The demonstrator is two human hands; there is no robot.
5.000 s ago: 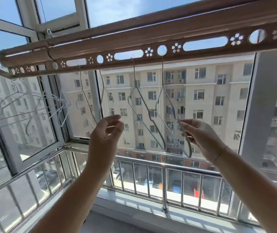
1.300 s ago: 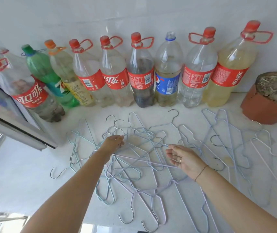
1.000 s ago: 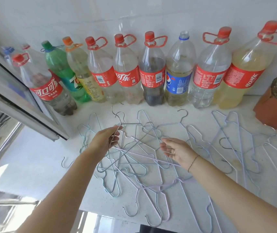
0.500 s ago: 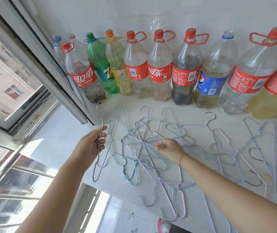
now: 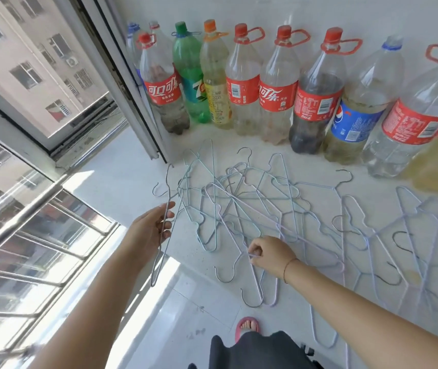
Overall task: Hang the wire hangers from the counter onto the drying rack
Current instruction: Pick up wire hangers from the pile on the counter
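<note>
Reaching nearest the bench (image 5: 319,169) pile (image 5: 239,198), the right hand (image 5: 271,255) is pinching a lilac hanger (image 5: 319,247) running toward 11 o'clock; left fingers (image 5: 168,223) are gripping a grey hanger (image 5: 156,265).

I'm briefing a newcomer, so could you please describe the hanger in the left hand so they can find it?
Start at the white counter below the bottle row and go to its left edge. There the left hand grips a grey wire hanger; unlike the other hangers lying flat, it is lifted and dangles past the edge.
</note>
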